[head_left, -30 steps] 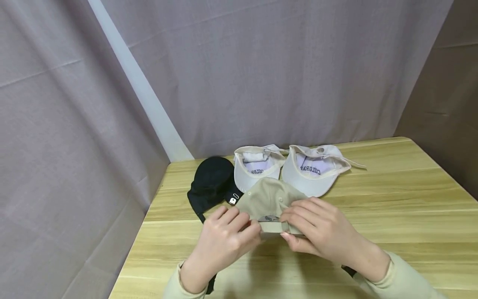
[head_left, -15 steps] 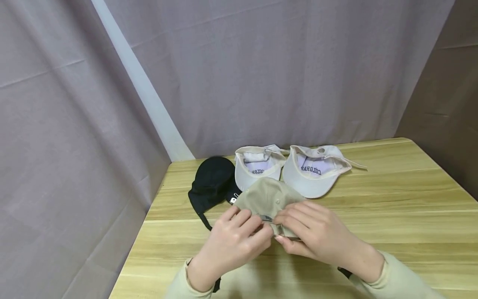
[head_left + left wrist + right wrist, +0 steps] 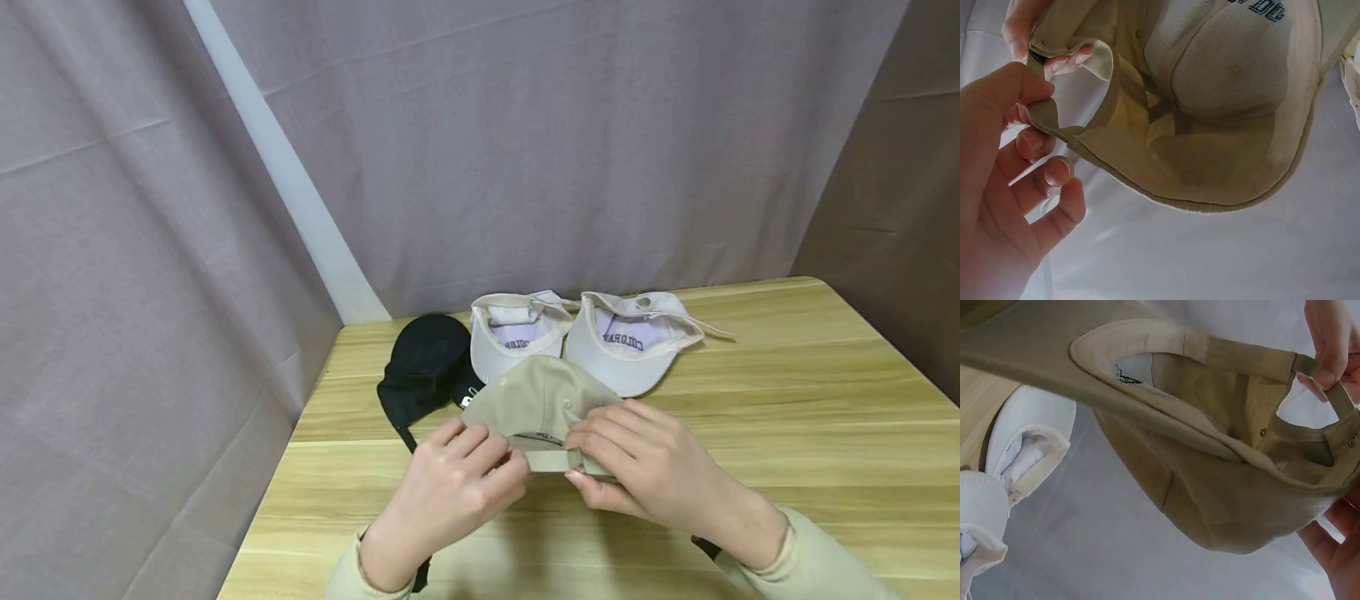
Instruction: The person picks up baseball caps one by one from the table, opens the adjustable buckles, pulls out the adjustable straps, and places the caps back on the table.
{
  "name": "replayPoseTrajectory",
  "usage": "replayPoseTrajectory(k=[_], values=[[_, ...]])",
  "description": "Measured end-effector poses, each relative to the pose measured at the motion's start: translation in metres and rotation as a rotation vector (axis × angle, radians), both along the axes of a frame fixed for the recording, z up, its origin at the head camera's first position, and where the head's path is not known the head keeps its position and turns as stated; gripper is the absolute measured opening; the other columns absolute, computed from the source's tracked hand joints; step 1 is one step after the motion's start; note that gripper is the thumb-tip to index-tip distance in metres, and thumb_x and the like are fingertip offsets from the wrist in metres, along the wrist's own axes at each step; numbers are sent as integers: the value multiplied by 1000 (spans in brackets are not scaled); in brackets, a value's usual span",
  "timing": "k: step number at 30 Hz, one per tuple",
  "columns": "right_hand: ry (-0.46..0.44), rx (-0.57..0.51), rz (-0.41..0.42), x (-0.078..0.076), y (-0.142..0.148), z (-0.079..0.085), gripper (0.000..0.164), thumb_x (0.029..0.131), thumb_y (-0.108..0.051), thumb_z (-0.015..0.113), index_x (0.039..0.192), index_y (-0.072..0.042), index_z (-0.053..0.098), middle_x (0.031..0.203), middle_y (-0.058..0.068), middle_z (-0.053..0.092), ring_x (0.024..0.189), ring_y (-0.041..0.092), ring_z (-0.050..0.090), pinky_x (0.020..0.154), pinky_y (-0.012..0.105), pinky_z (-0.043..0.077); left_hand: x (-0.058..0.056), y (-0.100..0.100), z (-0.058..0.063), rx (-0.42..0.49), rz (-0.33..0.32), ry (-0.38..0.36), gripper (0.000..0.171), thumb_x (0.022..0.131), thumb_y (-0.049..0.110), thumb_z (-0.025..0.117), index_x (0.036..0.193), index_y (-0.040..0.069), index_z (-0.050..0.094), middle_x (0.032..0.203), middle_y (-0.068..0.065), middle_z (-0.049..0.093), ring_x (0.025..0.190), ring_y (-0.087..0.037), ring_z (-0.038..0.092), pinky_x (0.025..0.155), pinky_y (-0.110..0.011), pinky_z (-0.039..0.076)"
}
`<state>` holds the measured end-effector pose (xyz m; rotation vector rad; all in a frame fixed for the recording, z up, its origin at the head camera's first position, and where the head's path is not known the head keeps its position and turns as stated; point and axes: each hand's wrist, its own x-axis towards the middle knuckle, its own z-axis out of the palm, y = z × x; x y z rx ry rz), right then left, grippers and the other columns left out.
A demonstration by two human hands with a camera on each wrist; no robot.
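Observation:
A khaki baseball cap (image 3: 540, 396) is held up above the table by both hands, its back strap (image 3: 549, 461) facing the person. My left hand (image 3: 461, 487) pinches the strap's left side between thumb and fingers, which the left wrist view shows closely. The right hand (image 3: 645, 458) grips the cap's back edge beside the strap's buckle, thumb below and fingers on top. Seen from the right wrist, the cap's hollow inside (image 3: 1210, 394) and its brim (image 3: 1035, 350) show, with dark lettering inside the front.
Behind the khaki cap, two white caps (image 3: 498, 358) (image 3: 630, 367) lie upturned, lettering visible inside. To their left is a black cap (image 3: 427, 358) with a loose strap. All rest on a wood-grain table (image 3: 810, 400), with grey curtains (image 3: 570, 150) behind and at the left.
Both hands shifted right and closer together with the strap bunched half a second ago, then moved apart again. The strap is now drawn straight between them.

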<state>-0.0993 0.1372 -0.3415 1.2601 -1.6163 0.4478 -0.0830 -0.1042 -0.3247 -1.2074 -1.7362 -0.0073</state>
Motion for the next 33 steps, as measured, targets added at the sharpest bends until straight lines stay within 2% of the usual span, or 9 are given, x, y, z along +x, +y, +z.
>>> replayPoseTrajectory(k=[16, 23, 29, 33], values=[[-24, -4, 29, -1, 4, -5, 32, 102, -27, 50, 91, -4, 69, 88, 3, 70, 76, 19, 66, 67, 35, 54, 1, -15, -2, 7, -4, -52, 17, 89, 10, 55, 73, 14, 60, 66, 5, 47, 57, -12, 45, 54, -22, 30], [-22, -4, 34, -2, 3, -5, 31, 102, -27, 51, 90, -4, 69, 88, 2, 70, 76, 18, 66, 67, 34, 54, 0, -16, -1, 14, -14, -38, 17, 86, 7, 53, 72, 14, 58, 64, 5, 44, 55, -12, 41, 54, -21, 27], [-40, 3, 49, -2, 3, -6, 31, 102, -27, 51, 92, -4, 69, 89, 2, 70, 77, 17, 65, 68, 33, 54, 1, -16, -1, 21, -12, -38, 17, 86, 8, 53, 70, 14, 57, 63, 5, 43, 55, -12, 42, 53, -22, 28], [-58, 0, 59, -1, 1, -5, 31, 102, -29, 54, 94, -5, 70, 90, 1, 69, 78, 16, 65, 71, 34, 55, 0, -10, -2, 34, -20, -11, 15, 83, 9, 54, 69, 14, 55, 62, 5, 45, 54, -12, 42, 54, -22, 30]])
